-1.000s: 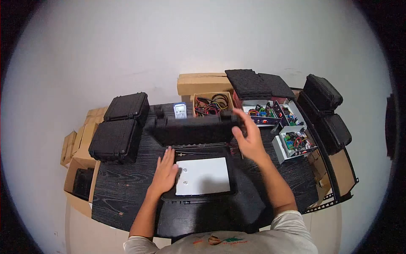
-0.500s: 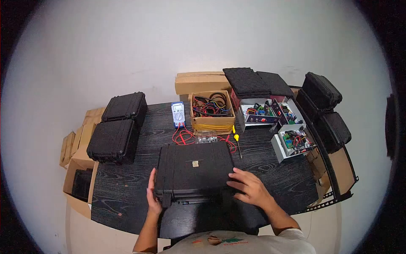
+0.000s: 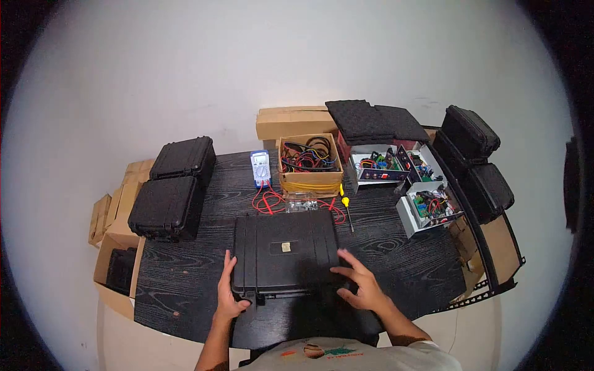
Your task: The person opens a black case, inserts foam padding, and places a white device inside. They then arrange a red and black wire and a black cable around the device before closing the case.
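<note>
A black hard plastic case [image 3: 284, 263] with a small pale sticker on its closed lid lies flat on the dark wood-grain table in front of me. My left hand [image 3: 230, 290] is upright along its left side, fingers straight and thumb out near the front corner. On the other side, my right hand [image 3: 362, 284] has its fingers spread at the right edge of the case. Behind the case are a multimeter [image 3: 261, 168] with red leads and a yellow-handled screwdriver [image 3: 346, 203].
A cardboard box of cables [image 3: 309, 176] stands behind the case. White housings with circuit boards [image 3: 430, 207] sit at the right, near black foam sheets [image 3: 377, 123]. More black cases [image 3: 164, 204] are stacked left, others [image 3: 489, 188] right. An open carton [image 3: 117, 297] is at the lower left.
The case has settled lower and flatter on the table. My left thumb has spread outward, and my right hand's fingers have opened wider.
</note>
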The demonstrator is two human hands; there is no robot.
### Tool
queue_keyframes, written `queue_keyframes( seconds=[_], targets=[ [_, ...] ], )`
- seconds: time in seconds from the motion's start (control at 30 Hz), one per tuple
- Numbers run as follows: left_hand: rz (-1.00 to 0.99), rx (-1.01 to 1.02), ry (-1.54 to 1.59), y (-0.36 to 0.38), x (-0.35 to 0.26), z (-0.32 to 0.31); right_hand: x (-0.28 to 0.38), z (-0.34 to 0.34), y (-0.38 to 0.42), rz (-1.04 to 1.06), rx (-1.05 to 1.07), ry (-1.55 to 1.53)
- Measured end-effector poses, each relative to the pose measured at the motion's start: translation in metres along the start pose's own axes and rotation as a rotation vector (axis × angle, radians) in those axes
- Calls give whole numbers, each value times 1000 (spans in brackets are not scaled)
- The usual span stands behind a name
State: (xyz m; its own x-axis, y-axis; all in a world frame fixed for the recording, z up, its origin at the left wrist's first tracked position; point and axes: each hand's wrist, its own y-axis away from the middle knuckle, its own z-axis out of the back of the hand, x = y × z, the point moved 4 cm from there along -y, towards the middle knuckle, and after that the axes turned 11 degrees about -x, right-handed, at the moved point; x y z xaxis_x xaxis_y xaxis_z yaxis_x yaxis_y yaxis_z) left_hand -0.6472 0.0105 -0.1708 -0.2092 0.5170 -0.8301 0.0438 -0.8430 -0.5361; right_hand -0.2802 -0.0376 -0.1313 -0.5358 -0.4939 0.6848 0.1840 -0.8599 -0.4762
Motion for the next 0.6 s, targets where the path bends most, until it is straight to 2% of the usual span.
queue_keyframes(
  seconds=[0.07, 0.17, 0.27, 0.37, 0.5, 0.6],
  targets=[
    [61, 98, -81, 4, 5, 6, -4, -7, 0, -126, -61, -48],
    [173, 179, -122, 6, 11, 8, -2, -18, 1, -352, 116, -47],
    [201, 194, -146, 8, 17, 9, -5, -27, 4, -340, 105, 18],
    [189, 186, -152, 9, 16, 8, -30, -43, 21, -234, -14, -8],
    [200, 182, -139, 6, 2, 5, -27, -44, 25, -184, -62, 104],
    [113, 166, -80, 13, 9, 8, -34, -52, 37, -86, -101, 99]
  ],
)
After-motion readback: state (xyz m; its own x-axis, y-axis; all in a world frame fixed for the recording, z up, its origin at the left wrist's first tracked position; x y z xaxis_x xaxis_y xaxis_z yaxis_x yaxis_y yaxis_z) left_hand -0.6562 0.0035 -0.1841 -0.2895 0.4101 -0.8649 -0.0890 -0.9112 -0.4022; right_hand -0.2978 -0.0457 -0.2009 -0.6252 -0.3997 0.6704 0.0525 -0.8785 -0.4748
